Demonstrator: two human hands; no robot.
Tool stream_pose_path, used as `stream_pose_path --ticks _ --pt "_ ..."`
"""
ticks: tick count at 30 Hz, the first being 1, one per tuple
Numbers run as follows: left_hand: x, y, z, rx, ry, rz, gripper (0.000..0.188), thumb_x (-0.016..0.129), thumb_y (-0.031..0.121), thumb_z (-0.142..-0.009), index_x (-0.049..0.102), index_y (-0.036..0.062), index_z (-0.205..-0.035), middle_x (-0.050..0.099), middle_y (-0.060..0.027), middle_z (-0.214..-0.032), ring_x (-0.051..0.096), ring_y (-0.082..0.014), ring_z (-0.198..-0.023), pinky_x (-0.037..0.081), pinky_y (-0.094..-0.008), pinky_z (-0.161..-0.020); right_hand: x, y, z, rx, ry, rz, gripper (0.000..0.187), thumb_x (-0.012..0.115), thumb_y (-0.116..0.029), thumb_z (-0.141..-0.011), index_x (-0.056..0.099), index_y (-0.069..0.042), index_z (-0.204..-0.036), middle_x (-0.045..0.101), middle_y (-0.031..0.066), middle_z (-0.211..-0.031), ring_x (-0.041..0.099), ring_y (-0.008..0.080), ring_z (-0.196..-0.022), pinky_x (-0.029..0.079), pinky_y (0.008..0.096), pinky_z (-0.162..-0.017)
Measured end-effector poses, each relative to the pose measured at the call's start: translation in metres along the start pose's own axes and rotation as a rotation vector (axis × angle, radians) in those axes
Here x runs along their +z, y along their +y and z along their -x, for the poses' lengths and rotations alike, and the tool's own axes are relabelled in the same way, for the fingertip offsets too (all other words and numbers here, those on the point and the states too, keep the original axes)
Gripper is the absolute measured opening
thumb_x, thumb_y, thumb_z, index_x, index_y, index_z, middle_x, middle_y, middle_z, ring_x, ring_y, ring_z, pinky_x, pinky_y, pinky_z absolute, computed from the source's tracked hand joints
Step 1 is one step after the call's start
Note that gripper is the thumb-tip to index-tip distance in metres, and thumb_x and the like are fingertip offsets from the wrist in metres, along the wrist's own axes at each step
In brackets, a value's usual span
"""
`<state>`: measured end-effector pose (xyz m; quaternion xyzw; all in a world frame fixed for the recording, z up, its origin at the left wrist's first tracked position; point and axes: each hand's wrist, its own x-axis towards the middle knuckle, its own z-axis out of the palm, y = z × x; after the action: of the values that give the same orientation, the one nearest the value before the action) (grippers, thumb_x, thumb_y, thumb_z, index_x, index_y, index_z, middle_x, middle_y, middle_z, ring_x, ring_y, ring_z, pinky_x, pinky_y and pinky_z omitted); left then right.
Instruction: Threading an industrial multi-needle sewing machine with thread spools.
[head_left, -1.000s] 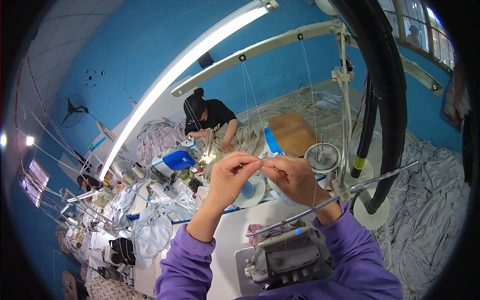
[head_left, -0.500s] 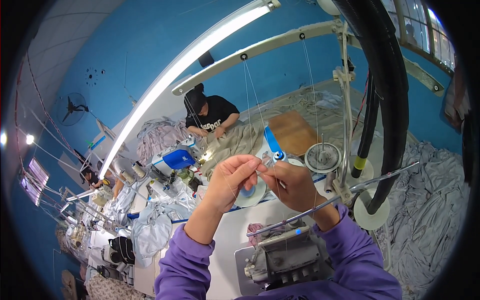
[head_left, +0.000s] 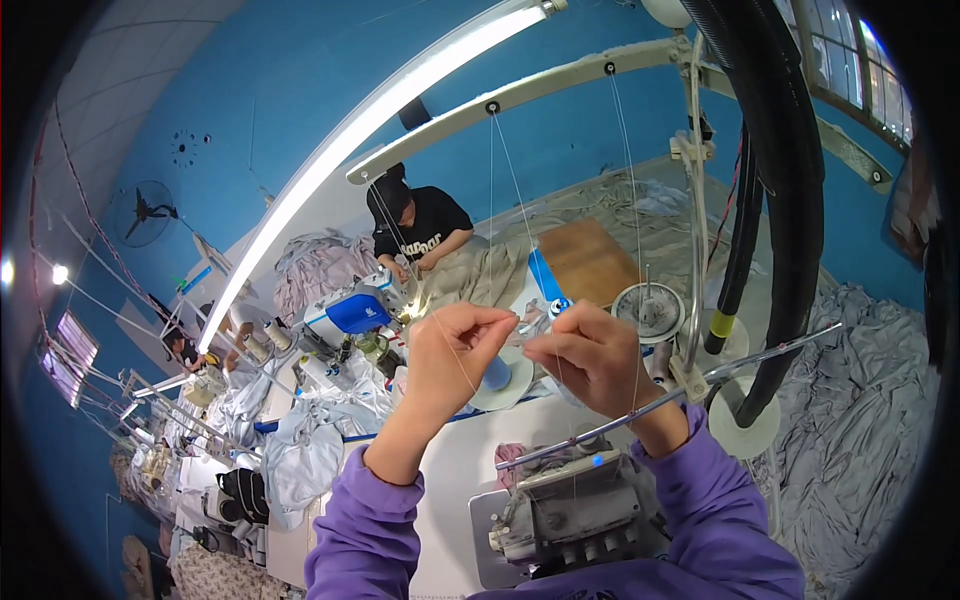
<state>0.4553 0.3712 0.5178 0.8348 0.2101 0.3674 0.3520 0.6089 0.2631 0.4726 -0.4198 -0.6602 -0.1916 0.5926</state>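
My left hand (head_left: pixel 448 355) is raised over the sewing table, thumb and forefinger pinched. A thin white thread (head_left: pixel 492 200) drops from the overhead bar to its fingertips. My right hand (head_left: pixel 590 360) is beside it, also pinched and a small gap away; whatever lies between those fingertips is too fine to make out. Just behind the hands is a pale blue thread cone (head_left: pixel 496 376) on a white disc (head_left: pixel 517 388). Below them sits a grey sewing machine (head_left: pixel 570 515), with a metal thread rail (head_left: pixel 540 456) slanting above it.
A thread-stand bar (head_left: pixel 540 88) and a lit tube lamp (head_left: pixel 370 120) cross overhead. Thick black hoses (head_left: pixel 790 190) hang at right, near heaped grey cloth (head_left: pixel 850 430). Across the table a person (head_left: pixel 425 225) handles cloth by a blue-and-white sewing machine (head_left: pixel 355 312). A brown board (head_left: pixel 590 262) lies behind.
My hands, whose fingertips met before, have drawn slightly apart. The right hand has turned and shifted a little to the right. The person across has moved their hands a little.
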Motion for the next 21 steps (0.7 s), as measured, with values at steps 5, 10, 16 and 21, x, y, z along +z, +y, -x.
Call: stream_pose_path --ticks 5,10,16,21 --pt "-0.005 0.009 -0.006 0.312 -0.119 -0.281 0.011 0.07 0.011 -0.082 0.072 0.0009 -0.087 0.068 -0.0034 -0.073 0.057 -0.0088 -0.06 0.044 -0.0255 -0.054 0.003 0.006 -0.021 -0.035 0.088 0.08 0.011 0.073 -0.005 -0.076 0.069 -0.007 -0.086 0.054 0.0045 -0.075 0.052 0.0162 -0.059 0.042 0.0275 -0.051" --pt "-0.003 0.009 -0.003 -0.041 -0.092 0.03 0.011 0.069 0.011 -0.082 0.072 0.0021 -0.088 0.067 -0.0051 -0.073 0.059 -0.0104 -0.062 0.044 -0.0245 -0.057 0.001 0.004 -0.01 0.185 -0.017 -0.044 0.009 0.073 -0.006 -0.076 0.068 -0.005 -0.083 0.054 0.0047 -0.075 0.049 0.0147 -0.056 0.038 0.0275 -0.048" --pt "-0.006 0.009 -0.003 0.086 -0.16 -0.079 0.015 0.066 0.013 -0.086 0.071 0.0001 -0.089 0.067 -0.0041 -0.074 0.059 -0.0094 -0.067 0.045 -0.025 -0.06 0.002 0.0 -0.021 0.208 0.083 -0.06 0.009 0.074 -0.005 -0.074 0.068 -0.004 -0.081 0.053 0.003 -0.075 0.042 0.0096 -0.053 0.033 0.024 -0.047" --pt "-0.008 0.001 -0.003 0.032 -0.204 0.048 0.016 0.065 0.014 -0.088 0.071 0.0002 -0.092 0.067 -0.0034 -0.076 0.058 -0.0088 -0.069 0.045 -0.0238 -0.062 0.001 0.004 -0.015 0.316 0.047 -0.156 0.008 0.074 -0.005 -0.075 0.069 -0.002 -0.081 0.053 0.0012 -0.075 0.038 0.0052 -0.053 0.031 0.0217 -0.047"
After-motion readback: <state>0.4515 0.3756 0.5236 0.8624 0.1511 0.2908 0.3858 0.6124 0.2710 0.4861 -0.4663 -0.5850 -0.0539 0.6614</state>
